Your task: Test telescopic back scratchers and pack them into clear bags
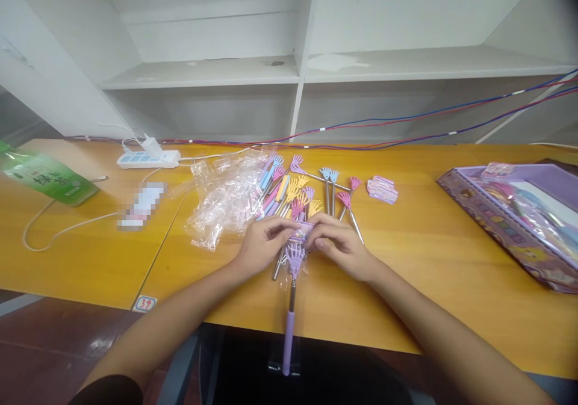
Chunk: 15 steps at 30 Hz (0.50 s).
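A purple back scratcher (289, 327) lies in a clear plastic sleeve, its hand-shaped head up and its handle past the table's front edge. At the top of the sleeve is a small printed card (301, 231). My left hand (266, 244) pinches the card's left side. On the card's right side, my right hand (336, 242) has its fingers bent together at the edge. Just beyond both hands lie several back scratchers (298, 188) in pink, yellow, blue and purple. Left of them is a heap of clear plastic sleeves (221, 197).
Small cards (382, 189) lie right of the scratchers. A purple display box (506, 230) with bagged items stands at the right. At the left are a green bottle (49, 176), a power strip (148, 159) and cables. White shelves (203, 74) rise behind the table.
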Tool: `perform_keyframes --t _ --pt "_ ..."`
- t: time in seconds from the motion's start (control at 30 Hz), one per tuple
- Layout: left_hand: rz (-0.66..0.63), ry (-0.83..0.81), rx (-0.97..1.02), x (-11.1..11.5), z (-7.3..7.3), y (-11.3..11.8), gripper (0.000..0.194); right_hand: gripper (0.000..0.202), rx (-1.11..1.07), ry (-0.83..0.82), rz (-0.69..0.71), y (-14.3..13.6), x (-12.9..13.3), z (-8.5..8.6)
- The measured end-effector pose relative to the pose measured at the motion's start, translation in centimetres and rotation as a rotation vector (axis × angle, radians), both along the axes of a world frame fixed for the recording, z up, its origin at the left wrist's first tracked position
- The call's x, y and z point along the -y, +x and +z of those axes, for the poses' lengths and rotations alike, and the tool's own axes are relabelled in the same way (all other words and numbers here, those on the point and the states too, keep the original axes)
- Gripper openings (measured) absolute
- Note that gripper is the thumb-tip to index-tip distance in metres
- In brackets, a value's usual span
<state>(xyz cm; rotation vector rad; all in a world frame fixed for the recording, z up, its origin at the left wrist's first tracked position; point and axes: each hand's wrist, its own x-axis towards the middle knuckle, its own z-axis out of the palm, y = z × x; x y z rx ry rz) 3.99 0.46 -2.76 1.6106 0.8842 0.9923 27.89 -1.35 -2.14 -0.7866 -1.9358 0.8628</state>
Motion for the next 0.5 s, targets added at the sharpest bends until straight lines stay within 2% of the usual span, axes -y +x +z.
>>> perform_keyframes --t 0.07,0.13,0.23,0.33,0.4,0.5 --pt "0.003 0.031 -0.026 0.1 0.2 -0.1 0.021 0.04 -0.106 -0.127 -0.035 -0.2 0.0 -0.3" --pt "-0.007 0.054 -0.038 0.2 0.6 -0.1 0.021 0.04 -0.198 -0.325 -0.084 -0.6 0.1 -0.7" --pt "-0.068 0.059 -0.019 0.4 1.1 0.0 0.024 0.044 -0.144 -0.531 -0.07 -1.3 0.3 -1.0" --pt "-0.123 0.03 -0.006 0.6 1.1 0.1 0.023 0.046 -0.065 -0.523 -0.057 -1.8 0.6 -0.9" --pt "-0.102 -0.028 0.012 0.6 0.7 0.3 0.024 0.046 -0.058 -0.473 -0.077 -2.0 0.7 -0.8" --pt "-0.06 -0.142 0.089 0.5 -0.1 0.6 0.035 0.046 -0.034 -0.436 -0.084 -2.1 0.8 -0.8"
